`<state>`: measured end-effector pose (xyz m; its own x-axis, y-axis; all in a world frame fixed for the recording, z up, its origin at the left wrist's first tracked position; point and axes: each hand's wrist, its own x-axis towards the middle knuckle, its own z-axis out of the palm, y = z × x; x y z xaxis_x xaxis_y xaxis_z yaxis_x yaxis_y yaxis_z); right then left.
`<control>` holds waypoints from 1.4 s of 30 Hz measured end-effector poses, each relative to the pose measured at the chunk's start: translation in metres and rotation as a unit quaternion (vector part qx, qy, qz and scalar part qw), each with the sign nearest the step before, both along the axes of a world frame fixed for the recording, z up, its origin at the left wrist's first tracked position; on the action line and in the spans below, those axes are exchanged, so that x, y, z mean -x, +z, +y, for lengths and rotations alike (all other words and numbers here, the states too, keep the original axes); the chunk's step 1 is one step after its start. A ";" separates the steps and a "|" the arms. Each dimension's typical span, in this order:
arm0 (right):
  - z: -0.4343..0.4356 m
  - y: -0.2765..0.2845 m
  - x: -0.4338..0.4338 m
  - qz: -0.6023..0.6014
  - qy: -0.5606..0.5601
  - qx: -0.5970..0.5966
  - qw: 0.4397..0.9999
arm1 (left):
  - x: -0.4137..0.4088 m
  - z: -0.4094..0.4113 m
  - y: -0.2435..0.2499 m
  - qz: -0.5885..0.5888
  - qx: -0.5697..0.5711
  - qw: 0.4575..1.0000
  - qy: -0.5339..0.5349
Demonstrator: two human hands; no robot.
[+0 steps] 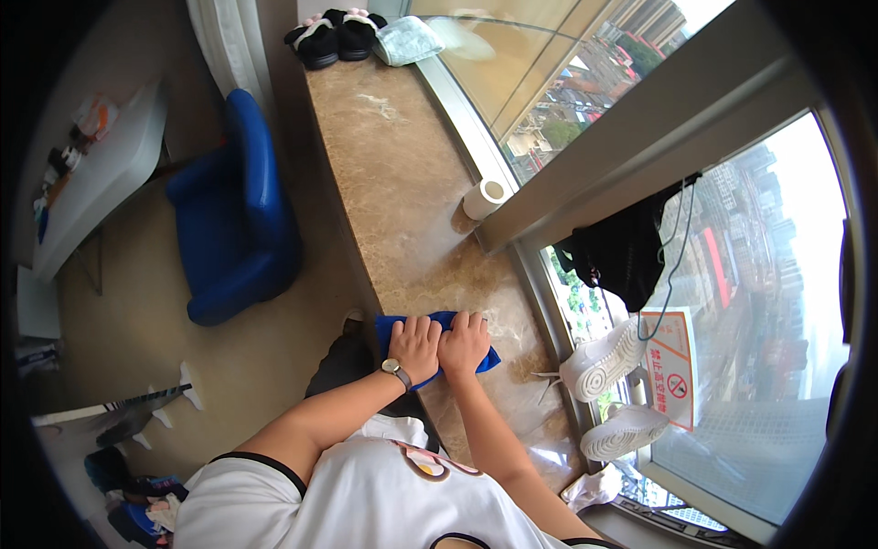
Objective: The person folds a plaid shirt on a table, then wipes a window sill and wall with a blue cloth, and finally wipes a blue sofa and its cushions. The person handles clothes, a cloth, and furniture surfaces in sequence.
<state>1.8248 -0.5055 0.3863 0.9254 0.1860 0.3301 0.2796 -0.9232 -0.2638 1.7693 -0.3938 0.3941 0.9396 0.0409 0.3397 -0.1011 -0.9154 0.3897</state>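
A blue cloth lies on the brown marble window ledge, bunched under both of my hands. My left hand, with a wristwatch at its wrist, grips the cloth with curled fingers. Pressed side by side with it, my right hand has its fingers bent over the same cloth. The palms and the cloth's middle are hidden beneath the hands. Corners of the cloth stick out at either side, the left one near the ledge's front edge.
Further along the ledge, a white paper roll stands by the window frame. Black slippers and a folded pale towel sit at the far end. White sneakers rest at the window on the right. A blue armchair stands left.
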 end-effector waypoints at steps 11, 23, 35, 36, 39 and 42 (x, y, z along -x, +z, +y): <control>0.071 -0.005 -0.080 -0.004 0.060 0.011 0.998 | -0.062 0.069 -0.003 -0.016 0.036 0.998 0.038; 0.232 -0.004 -0.220 -0.036 0.075 0.000 0.997 | -0.193 0.199 -0.010 0.000 0.013 0.986 0.166; 0.202 -0.009 -0.186 -0.025 0.051 0.010 0.998 | -0.167 0.168 -0.018 -0.020 -0.036 0.979 0.198; 0.189 -0.011 -0.173 -0.032 0.061 -0.003 0.998 | -0.152 0.154 -0.017 -0.015 -0.037 0.979 0.200; 0.141 -0.012 -0.129 -0.031 0.059 -0.014 0.998 | -0.109 0.107 -0.018 -0.012 -0.043 0.980 0.193; 0.087 -0.011 -0.077 -0.031 0.046 -0.010 0.998 | -0.058 0.058 -0.016 -0.011 -0.034 0.986 0.166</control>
<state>1.9016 -0.4183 0.3757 0.8819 0.2626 0.3915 0.3804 -0.8869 -0.2620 1.8276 -0.3360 0.3779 0.8712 0.3205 0.3718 0.2000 -0.9235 0.3274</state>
